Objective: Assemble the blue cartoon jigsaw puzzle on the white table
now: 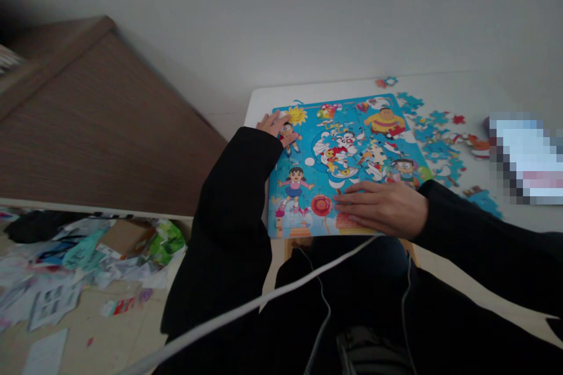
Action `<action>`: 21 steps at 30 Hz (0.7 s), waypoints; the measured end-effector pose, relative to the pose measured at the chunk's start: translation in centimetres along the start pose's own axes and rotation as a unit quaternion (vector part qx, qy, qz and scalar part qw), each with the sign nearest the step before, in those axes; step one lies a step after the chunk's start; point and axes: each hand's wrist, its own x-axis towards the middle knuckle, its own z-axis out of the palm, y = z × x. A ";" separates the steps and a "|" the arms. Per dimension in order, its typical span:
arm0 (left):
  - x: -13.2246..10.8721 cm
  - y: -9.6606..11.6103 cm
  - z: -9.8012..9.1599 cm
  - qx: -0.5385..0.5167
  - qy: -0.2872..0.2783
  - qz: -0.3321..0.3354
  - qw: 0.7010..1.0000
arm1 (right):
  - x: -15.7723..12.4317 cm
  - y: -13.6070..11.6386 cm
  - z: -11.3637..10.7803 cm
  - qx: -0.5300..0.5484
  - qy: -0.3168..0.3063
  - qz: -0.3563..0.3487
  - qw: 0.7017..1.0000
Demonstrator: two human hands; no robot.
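Rubbish (83, 255) covers the floor at the far left of my view, and in it I can make out a cardboard box (125, 238), a green bag (167, 241) and some sheets of paper (53, 303). Above it a brown wooden cabinet (92, 123) stands near the pale wall (281, 17). Next I come to a black sleeve (233, 181) and, out of it, the left hand (276, 128). Its fingers are loosely spread and released, lying over the upper left part of the puzzle (313, 171), beside the printed sun. The puzzle lies flat in the middle, on a white table (466, 89), its lower edge by the person's lap. On its centre I see a jumble of loose pieces (338, 149), some of them overlapping. Below, a white cable (272, 296) slants upward to the right, in front of the dark clothes. The right hand (382, 205) rests palm down across the lower right part of the puzzle, its fingers stretched out leftward, close together and not clenched; I cannot tell whether a piece sits under them. Right of the puzzle, more pieces (437, 137) are scattered on the table, mostly blue, with a red one (458, 119) among them. At the far right I get a bright, pixelated object (528, 155) that I cannot make out.
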 end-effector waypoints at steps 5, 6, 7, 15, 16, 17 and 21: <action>0.2 -0.1 0.1 0.002 0.000 -0.005 1.000 | -0.2 -0.5 0.2 -0.028 0.006 -0.005 1.000; 0.2 -0.2 0.2 0.002 0.002 -0.004 1.000 | -0.4 -0.8 0.1 -0.030 0.008 -0.003 1.000; 0.2 -0.3 0.2 0.002 0.005 -0.003 1.000 | -0.7 -1.0 0.0 -0.031 0.011 0.000 0.999; 0.5 -0.9 0.5 -0.001 0.013 -0.004 1.000 | -6.5 -1.4 -1.7 -0.059 0.038 0.098 0.993; 0.5 -1.0 0.5 -0.001 0.012 -0.004 1.000 | -7.5 -1.1 -1.8 -0.064 0.040 0.117 0.990; 0.5 -1.0 0.5 -0.001 0.011 -0.004 1.000 | -8.4 -0.8 -1.9 -0.070 0.044 0.136 0.987; 0.5 -1.2 0.4 -0.006 0.005 0.000 1.000 | -12.3 0.6 -2.1 -0.094 0.059 0.203 0.973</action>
